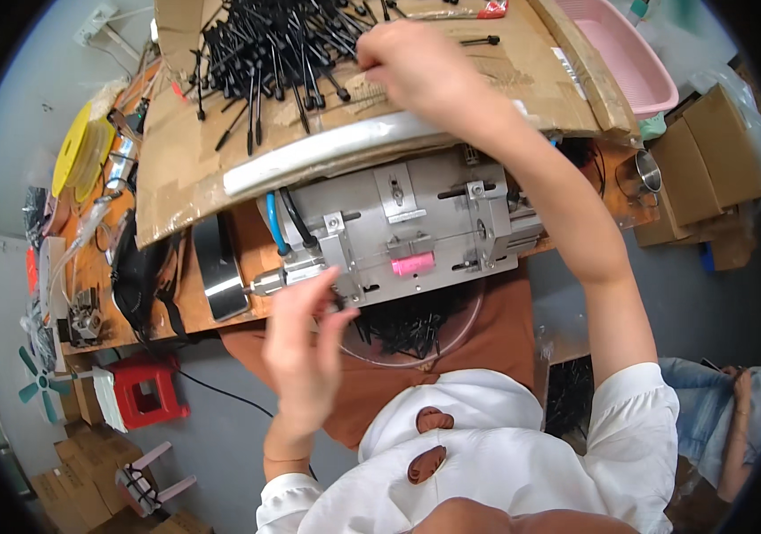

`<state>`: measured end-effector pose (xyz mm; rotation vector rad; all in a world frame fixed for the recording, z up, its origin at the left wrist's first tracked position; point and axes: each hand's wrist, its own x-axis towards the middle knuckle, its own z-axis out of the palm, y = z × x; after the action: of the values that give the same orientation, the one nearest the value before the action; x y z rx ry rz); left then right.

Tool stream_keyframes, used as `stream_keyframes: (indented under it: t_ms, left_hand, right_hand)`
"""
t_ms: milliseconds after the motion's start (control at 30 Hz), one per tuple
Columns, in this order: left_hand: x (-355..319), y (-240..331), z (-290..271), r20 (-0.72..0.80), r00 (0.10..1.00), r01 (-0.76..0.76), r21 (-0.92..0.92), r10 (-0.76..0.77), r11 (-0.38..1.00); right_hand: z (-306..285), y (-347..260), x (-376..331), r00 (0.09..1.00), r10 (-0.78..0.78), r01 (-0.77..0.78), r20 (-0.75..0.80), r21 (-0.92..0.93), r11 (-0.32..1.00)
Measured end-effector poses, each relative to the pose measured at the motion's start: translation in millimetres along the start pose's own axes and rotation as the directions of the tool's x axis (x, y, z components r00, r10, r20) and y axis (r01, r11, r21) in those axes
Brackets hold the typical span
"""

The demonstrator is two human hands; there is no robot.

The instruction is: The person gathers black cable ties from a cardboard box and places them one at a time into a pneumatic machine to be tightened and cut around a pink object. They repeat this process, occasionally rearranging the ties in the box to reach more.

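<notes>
My right hand (411,67) reaches over the cardboard tray at the right edge of a heap of thin black rods with thicker ends (265,49). Its fingers are bent together at the heap, and what they pinch is hidden. My left hand (305,343), slightly blurred, is just in front of the left clamp block of a metal fixture (371,209). Its fingers are curled, with something dark at the tips that I cannot make out. A pink cylindrical piece (413,264) sits at the fixture's middle. Below the front edge, a clear bowl (465,343) holds several black pieces.
The cardboard tray (523,84) with a white front roll overhangs the fixture. On the wooden bench are a dark phone-like slab (218,267), a black bag (140,276), a yellow spool (82,147) and a metal cup (640,173). A pink basket (629,53) stands back right.
</notes>
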<state>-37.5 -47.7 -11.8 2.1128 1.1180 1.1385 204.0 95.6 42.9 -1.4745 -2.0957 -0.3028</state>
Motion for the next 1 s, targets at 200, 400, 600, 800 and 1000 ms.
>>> stream_keyframes:
  t_ms: [200, 400, 600, 800, 1000]
  left_hand:
    - [-35, 0, 77, 0.308, 0.948, -0.166, 0.257, 0.083, 0.952]
    - [-36, -5, 92, 0.319, 0.948, -0.126, 0.331, 0.015, 0.935]
    - [-26, 0, 87, 0.343, 0.937, -0.211, 0.417, 0.062, 0.884]
    - [55, -1, 47, 0.185, 0.954, -0.288, 0.345, 0.236, 0.893]
    - [186, -32, 46, 0.078, 0.91, -0.39, 0.498, 0.408, 0.774]
  right_hand:
    - [-53, 3, -61, 0.935, 0.339, -0.304, 0.101, 0.721, 0.623]
    - [-79, -16, -112, 0.81, 0.572, -0.384, 0.128, 0.853, 0.354]
    - [-45, -36, -169, 0.896, 0.427, -0.245, -0.117, 0.673, 0.698]
    - [0, -90, -220, 0.979, 0.202, -0.174, -0.036, 0.372, 0.912]
    - [28, -97, -226, 0.985, 0.159, -0.171, 0.063, 0.384, 0.908]
